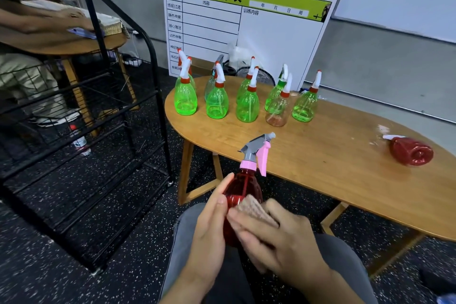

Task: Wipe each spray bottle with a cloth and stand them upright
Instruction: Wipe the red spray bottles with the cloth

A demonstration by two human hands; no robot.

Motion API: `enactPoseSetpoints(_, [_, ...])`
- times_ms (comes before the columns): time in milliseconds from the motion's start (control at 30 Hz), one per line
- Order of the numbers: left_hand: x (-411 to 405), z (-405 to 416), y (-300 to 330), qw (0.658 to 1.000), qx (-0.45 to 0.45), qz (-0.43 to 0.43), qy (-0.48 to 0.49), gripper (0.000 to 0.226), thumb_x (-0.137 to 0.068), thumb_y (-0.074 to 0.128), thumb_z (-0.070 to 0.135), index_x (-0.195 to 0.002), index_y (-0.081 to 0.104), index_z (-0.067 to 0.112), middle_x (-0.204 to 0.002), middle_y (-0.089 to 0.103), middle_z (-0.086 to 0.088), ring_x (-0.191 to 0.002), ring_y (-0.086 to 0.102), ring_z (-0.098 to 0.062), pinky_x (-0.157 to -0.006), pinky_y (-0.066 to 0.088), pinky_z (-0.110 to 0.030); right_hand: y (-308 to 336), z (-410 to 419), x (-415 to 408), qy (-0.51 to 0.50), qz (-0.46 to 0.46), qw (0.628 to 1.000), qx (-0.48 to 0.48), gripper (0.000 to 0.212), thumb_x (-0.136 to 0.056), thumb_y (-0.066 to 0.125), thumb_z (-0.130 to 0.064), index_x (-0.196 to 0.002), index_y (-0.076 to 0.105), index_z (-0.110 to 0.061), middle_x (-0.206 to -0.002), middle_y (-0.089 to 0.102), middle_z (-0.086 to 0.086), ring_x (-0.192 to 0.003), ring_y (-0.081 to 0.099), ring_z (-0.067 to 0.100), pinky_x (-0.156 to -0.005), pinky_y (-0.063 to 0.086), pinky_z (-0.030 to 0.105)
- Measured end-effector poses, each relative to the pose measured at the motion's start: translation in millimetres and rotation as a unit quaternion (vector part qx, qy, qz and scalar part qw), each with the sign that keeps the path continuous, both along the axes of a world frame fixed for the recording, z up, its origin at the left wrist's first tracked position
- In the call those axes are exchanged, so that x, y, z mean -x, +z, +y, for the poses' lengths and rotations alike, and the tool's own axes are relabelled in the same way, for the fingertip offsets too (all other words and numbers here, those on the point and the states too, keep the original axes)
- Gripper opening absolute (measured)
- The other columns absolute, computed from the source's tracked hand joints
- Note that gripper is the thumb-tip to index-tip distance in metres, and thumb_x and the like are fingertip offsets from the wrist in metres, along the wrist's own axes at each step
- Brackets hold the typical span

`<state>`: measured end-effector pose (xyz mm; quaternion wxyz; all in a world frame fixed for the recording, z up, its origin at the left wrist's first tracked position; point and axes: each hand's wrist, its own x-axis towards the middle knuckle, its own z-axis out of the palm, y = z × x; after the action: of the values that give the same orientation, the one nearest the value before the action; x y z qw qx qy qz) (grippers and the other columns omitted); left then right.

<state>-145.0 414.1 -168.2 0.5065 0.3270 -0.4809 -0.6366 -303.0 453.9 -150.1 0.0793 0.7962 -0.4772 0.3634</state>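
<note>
Left hand (209,227) grips the red spray bottle (243,192) while right hand (276,237) presses the cloth (254,208) on it (a slack grip risks a dropped bottle).

Lower half of red spray bottle (243,190) hidden behind left hand (209,224) and right hand (278,234). Cloth (254,208) mostly under right-hand fingers. Far-row green bottles (246,86) partly blocked by the near row. Table (345,180) cut off at right edge. Lying red bottle (410,152): trigger blurred.
</note>
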Motion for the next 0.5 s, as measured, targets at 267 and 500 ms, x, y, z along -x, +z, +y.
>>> enactPoseSetpoints(267, [2.7, 0.7, -4.6, 1.0, 0.009, -0.012, 0.004, 0.043, -0.11, 0.036, 0.022, -0.148, 0.055, 0.024, -0.142, 0.067, 0.013, -0.137, 0.059, -0.008, -0.112, 0.047, -0.023, 10.6, -21.0, -9.9, -0.106, -0.141, 0.983, -0.043, 0.036, -0.107, 0.049, -0.049, -0.134, 0.068, -0.036, -0.086, 0.05, -0.009, -0.061, 0.053, 0.009, -0.05, 0.049, 0.028])
enactPoseSetpoints(500, [-2.2, -1.7, -2.7, 0.999, -0.045, 0.017, 0.005, 0.043, -0.109, 0.038, 0.033, -0.145, 0.06, 0.034, -0.141, 0.069, 0.003, -0.131, 0.065, -0.018, -0.111, 0.053, -0.035, -5.3, 10.0, -9.1, 0.045, 0.059, 0.997, -0.006, 0.031, -0.1, 0.068, -0.037, -0.13, 0.072, -0.034, -0.087, 0.047, -0.005, -0.066, 0.045, 0.005, -0.058, 0.042, 0.012])
